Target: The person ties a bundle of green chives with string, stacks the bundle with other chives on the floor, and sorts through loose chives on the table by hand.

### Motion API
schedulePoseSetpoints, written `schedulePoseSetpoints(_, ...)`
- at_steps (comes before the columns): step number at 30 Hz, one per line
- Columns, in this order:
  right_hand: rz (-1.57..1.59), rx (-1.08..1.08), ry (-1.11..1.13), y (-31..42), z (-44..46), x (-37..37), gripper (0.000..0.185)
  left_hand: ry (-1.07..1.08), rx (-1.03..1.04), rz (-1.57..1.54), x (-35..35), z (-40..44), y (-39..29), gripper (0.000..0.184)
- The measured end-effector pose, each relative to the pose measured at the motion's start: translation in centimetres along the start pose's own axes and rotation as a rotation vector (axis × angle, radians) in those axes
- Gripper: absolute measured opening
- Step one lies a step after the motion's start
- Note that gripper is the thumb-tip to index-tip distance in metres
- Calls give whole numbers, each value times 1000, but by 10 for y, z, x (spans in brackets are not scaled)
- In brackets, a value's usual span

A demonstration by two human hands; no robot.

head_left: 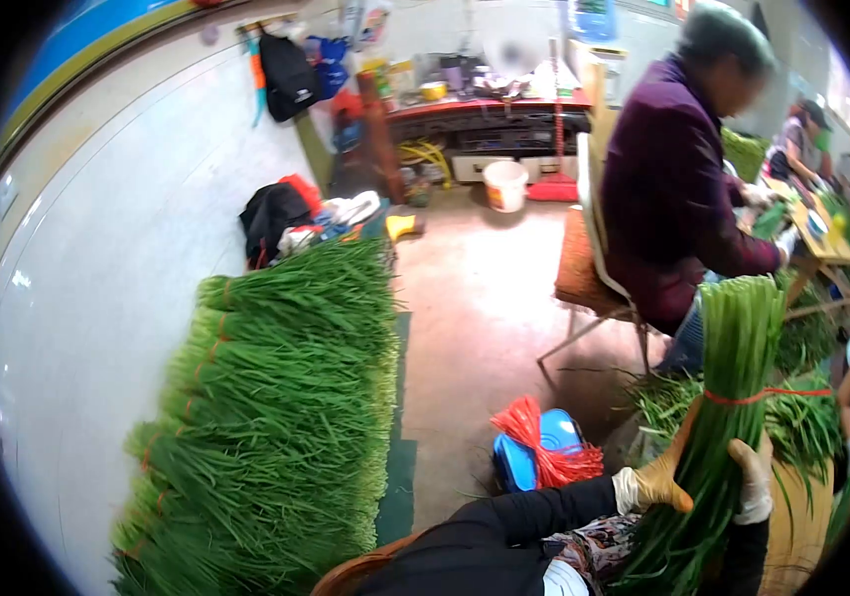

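Note:
A thick bundle of long green stalks (738, 338) stands nearly upright at the lower right, its pale cut ends on top. A red tie (743, 399) circles it, with one loose end sticking out to the right. My left hand (660, 482), in a yellowish glove with a white cuff, grips the bundle's left side below the tie. On the other side, my right hand (753, 484), in a pale glove, holds the bundle at about the same height. The lower leaves hang over my lap.
Tied green bundles (286, 417) lie piled along the left wall. Red ties (554, 447) rest on a blue container (516, 465). A seated person in purple (668, 179) works at a wooden table. Loose greens (802, 427) lie at right. A white bucket (505, 187) stands farther back.

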State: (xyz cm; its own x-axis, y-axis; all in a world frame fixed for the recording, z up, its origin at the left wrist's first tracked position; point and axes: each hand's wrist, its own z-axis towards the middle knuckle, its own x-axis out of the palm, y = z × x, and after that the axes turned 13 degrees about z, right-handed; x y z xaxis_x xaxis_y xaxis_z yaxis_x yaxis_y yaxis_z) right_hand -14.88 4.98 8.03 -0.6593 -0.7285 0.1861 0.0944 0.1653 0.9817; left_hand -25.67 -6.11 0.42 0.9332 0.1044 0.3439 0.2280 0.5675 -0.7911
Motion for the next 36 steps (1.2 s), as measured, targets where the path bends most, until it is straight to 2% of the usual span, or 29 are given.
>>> schedulePoseSetpoints(1,14,44,11,0,9,30,54,-77,-106,-157,-11,-5,-15,136)
schedulePoseSetpoints(4,-16,63,124,-29,40,91,66,-283,-158,13,-62,-22,2,125)
schedulePoseSetpoints(5,-66,-34,182,-46,49,106,71,-315,-186,-88,-82,-29,5,113)
schedulePoseSetpoints(6,-114,-133,232,-61,56,121,77,-354,-134,-201,-98,-37,4,92)
schedulePoseSetpoints(7,-249,-205,310,-66,60,140,85,-424,-177,-282,-113,-49,8,80)
schedulePoseSetpoints(8,-437,-386,398,-62,59,162,93,-492,-220,-367,-126,-60,12,69)
schedulePoseSetpoints(10,-710,-380,510,-76,54,179,102,-628,-310,-228,-146,-77,-37,55)
schedulePoseSetpoints(11,-769,-419,589,-78,46,186,104,-655,-298,-454,-159,-90,-27,53)
schedulePoseSetpoints(12,-825,-454,669,-82,38,192,106,-683,-312,-478,-168,-100,-52,53)
schedulePoseSetpoints(13,-795,-417,729,-88,30,193,105,-739,-418,-620,-172,-111,-73,52)
schedulePoseSetpoints(14,-756,-357,763,-102,26,187,106,-765,-352,-546,-200,-130,-61,46)
schedulePoseSetpoints(16,-658,-150,882,-115,18,173,108,-1002,-164,2,-265,-184,-24,29)
schedulePoseSetpoints(17,-705,-119,1023,-123,22,159,107,-1048,-122,155,-261,-195,-50,28)
schedulePoseSetpoints(18,-730,-11,1048,-128,25,149,103,-1004,-80,33,-286,-219,-42,26)
schedulePoseSetpoints(20,-357,139,847,-129,27,128,99,-972,-123,44,-273,-217,-96,30)
schedulePoseSetpoints(21,-393,164,789,-108,33,133,99,-974,-128,39,-276,-215,-98,30)
schedulePoseSetpoints(22,-216,196,637,-96,30,140,98,-918,-121,15,-278,-214,-98,36)
schedulePoseSetpoints(24,-304,148,630,-92,39,132,98,-802,-101,-39,-279,-207,-94,50)
schedulePoseSetpoints(26,-299,88,649,-91,39,128,91,-803,-88,90,-252,-170,-104,56)
schedulePoseSetpoints(28,-320,52,595,-90,41,114,79,-735,-112,-109,-217,-142,-119,67)
schedulePoseSetpoints(29,-316,3,555,-85,39,111,68,-695,-94,-175,-209,-135,-116,67)
schedulePoseSetpoints(30,-290,45,504,-85,39,98,61,-653,-78,-241,-204,-129,-110,67)
schedulePoseSetpoints(34,-237,39,325,-95,40,35,48,-646,-107,-227,-205,-117,-89,65)
schedulePoseSetpoints(36,-230,162,167,-86,28,23,44,-751,-106,79,-209,-109,-100,55)
